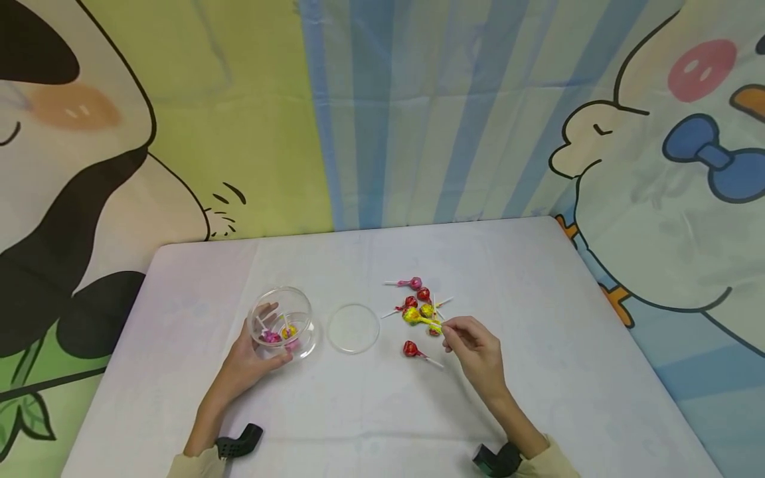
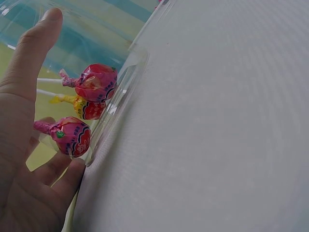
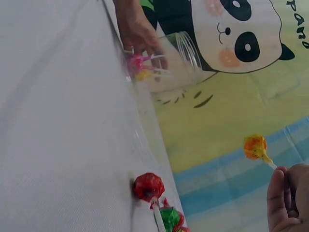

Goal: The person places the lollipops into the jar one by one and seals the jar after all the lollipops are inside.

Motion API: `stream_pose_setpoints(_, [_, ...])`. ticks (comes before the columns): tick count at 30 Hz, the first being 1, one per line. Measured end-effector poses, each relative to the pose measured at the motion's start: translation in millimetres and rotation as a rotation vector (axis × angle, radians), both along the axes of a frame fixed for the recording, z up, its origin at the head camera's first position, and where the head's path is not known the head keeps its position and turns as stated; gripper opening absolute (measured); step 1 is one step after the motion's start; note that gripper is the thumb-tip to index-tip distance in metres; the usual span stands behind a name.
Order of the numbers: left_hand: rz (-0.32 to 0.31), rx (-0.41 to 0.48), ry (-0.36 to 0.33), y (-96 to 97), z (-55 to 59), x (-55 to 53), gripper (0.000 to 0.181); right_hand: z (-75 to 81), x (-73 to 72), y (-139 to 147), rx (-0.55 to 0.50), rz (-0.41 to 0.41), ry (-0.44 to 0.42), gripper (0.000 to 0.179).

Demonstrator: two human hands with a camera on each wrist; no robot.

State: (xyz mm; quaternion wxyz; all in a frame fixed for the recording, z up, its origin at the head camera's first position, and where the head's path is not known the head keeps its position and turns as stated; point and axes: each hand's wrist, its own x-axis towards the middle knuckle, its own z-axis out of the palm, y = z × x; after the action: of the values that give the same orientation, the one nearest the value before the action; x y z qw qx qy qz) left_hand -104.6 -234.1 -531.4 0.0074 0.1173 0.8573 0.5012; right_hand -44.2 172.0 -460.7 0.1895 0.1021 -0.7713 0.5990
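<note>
My left hand point(image 1: 248, 358) is wrapped around a clear plastic jar point(image 1: 303, 309) standing on the table. Inside it lie a pink lollipop point(image 1: 271, 336) and a yellow one point(image 1: 289, 331); the left wrist view shows three, including a red-and-pink lollipop point(image 2: 96, 83). With thumb and fingertips, my right hand point(image 1: 481, 348) pinches the white stick of a yellow-wrapped lollipop point(image 3: 255, 146), held up above the table. Its head overlaps the pile of loose lollipops in the head view. Nearest on the table below that hand is a red lollipop point(image 1: 410, 348).
A round clear lid point(image 1: 353, 328) lies flat between the jar and the loose lollipops. Beyond it are a pink lollipop point(image 1: 415, 283) and several red and yellow ones. A printed cloth point(image 1: 412, 119) hangs behind the white table point(image 1: 358, 411).
</note>
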Motion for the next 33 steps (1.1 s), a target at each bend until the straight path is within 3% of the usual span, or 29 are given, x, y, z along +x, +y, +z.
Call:
stream_pose_setpoints(4, [0.009,-0.022,-0.008,0.5,1.5,0.7,0.104,-8.6,-10.6,-10,-0.032,0.043,0.046,0.013])
stream_pose_setpoints(8, [0.008,-0.029,-0.012,0.6,0.8,0.0,0.104,-5.1,-16.4,-24,-0.048,0.094,0.062,0.01])
stream_pose_setpoints(22, [-0.017,0.02,-0.012,-1.3,-1.6,-0.1,0.102,30.8,-35.3,-92,-0.149,0.312,0.089,0.009])
stream_pose_setpoints(27, [-0.002,-0.017,-0.045,-0.3,-0.1,0.0,0.102,37.6,-43.7,-122,-0.119,0.381,0.126,0.009])
stream_pose_setpoints(33, [-0.005,0.021,-0.04,0.9,1.0,0.6,0.102,35.8,-55.1,-154,-0.028,0.427,0.149,0.011])
